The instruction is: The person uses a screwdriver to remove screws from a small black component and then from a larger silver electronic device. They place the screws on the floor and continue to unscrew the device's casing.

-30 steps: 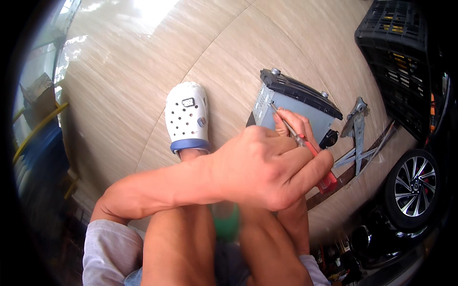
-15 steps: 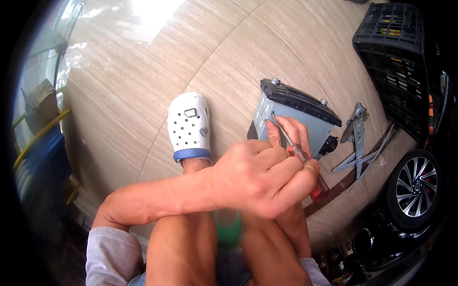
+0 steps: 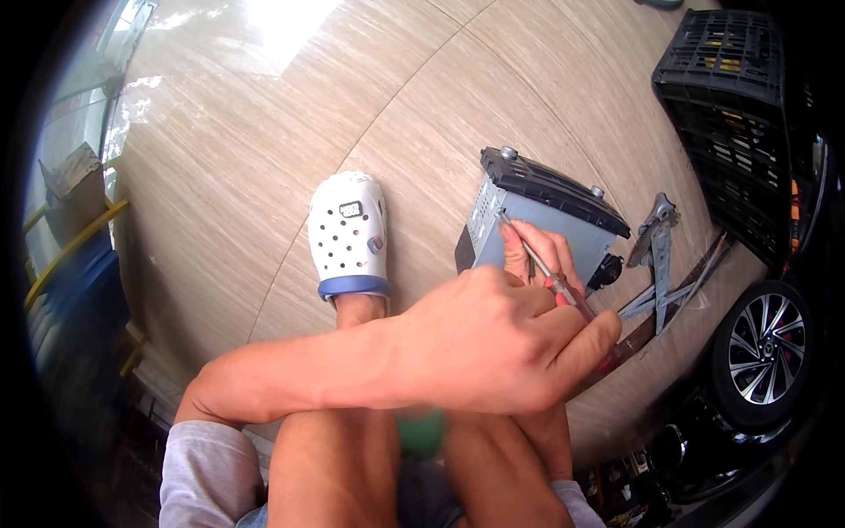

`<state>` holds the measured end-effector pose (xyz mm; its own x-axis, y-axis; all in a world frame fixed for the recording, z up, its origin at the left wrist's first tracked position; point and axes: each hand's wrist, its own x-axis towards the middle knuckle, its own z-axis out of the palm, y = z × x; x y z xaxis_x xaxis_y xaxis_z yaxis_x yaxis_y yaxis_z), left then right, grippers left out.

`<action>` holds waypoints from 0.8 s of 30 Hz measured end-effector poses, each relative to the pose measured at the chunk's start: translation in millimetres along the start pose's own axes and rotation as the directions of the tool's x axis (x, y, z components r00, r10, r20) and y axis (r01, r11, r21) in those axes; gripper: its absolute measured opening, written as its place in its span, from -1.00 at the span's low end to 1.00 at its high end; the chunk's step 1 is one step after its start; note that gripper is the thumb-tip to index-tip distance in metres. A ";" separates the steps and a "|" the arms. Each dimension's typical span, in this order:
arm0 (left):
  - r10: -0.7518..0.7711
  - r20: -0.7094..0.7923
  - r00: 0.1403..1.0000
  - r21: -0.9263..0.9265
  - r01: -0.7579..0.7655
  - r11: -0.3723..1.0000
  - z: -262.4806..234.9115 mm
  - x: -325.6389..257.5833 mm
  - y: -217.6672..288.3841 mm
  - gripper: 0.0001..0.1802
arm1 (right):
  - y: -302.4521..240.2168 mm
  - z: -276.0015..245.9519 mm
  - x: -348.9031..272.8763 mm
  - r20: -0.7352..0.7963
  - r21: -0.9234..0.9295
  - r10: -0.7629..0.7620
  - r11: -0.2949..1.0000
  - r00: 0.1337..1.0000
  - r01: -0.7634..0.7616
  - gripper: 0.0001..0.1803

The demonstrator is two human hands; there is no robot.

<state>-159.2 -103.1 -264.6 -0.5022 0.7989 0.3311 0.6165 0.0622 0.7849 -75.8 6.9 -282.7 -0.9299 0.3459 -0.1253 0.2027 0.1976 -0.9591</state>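
Note:
A car stereo [image 3: 550, 217], a grey metal box with a black front panel and two silver knobs, rests on the floor right of my foot. A screwdriver [image 3: 540, 266] with a clear red handle points at its upper side, its tip near the left edge of the casing; whether it sits in a screw I cannot tell. My left hand [image 3: 502, 343] crosses over from the left and is closed round the handle, hiding most of it. Farther forward, my right hand [image 3: 560, 253] steadies the shaft between thumb and fingers, partly covered by the left.
Right of the stereo lie a grey metal scissor-like linkage [image 3: 658, 255] and a small black part [image 3: 606, 272]. A black plastic crate [image 3: 717, 97] and a spoked wheel [image 3: 767, 343] stand farther right. My white clog [image 3: 348, 233] is on the tiled floor to the left.
My left hand has shifted a little right, and its fingers now cover the handle's end that showed before. The screwdriver tip and the stereo stay about where they were.

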 end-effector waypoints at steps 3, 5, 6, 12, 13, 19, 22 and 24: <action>0.114 -0.255 0.960 0.113 -0.087 0.990 7.8 0.7 -6.1 -0.69 | 13.5 -2.1 0.5 0.178 -0.385 -0.128 0.903 0.976 0.189 -0.47; 0.150 -0.340 0.928 0.152 -0.103 0.983 11.0 -2.4 -8.3 -0.75 | 13.4 10.4 -0.5 -0.026 -0.214 -0.157 0.966 0.987 0.147 -0.60; 0.155 -0.351 0.923 0.160 -0.104 0.982 12.1 -4.7 -9.0 -0.77 | 14.3 15.8 0.0 -0.096 -0.148 -0.159 0.978 0.983 0.144 -0.64; 0.145 -0.299 0.943 0.170 -0.097 0.981 6.3 -7.2 -6.9 -0.80 | 22.2 25.6 3.9 -0.183 -0.391 0.022 0.916 0.983 -0.093 -0.88; 0.139 -0.314 0.939 0.167 -0.090 0.982 6.7 -7.1 -6.9 -0.80 | 18.3 25.3 4.8 -0.167 -0.391 0.028 0.916 0.985 -0.092 -0.89; 0.133 -0.139 0.981 0.107 -0.118 0.987 -3.0 -8.4 -1.9 -0.59 | 19.6 30.2 -4.3 -0.227 -0.237 -0.057 0.972 0.972 0.002 -0.80; 0.090 0.002 0.996 0.017 -0.090 0.996 -6.2 -3.1 0.9 -0.35 | 14.0 28.1 -16.0 -0.255 0.108 -0.063 0.990 0.965 0.093 -0.61; 0.061 -0.034 0.998 0.003 -0.061 0.998 -3.2 -1.4 2.5 -0.38 | 3.8 27.0 -19.9 -0.262 0.230 -0.057 0.966 0.963 0.120 -0.55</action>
<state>-158.9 -106.0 -261.4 -0.4838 0.7804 0.3961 0.6476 0.0148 0.7618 -64.8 -24.1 -290.7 -0.8271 0.5620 0.0008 0.0133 0.0211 -0.9997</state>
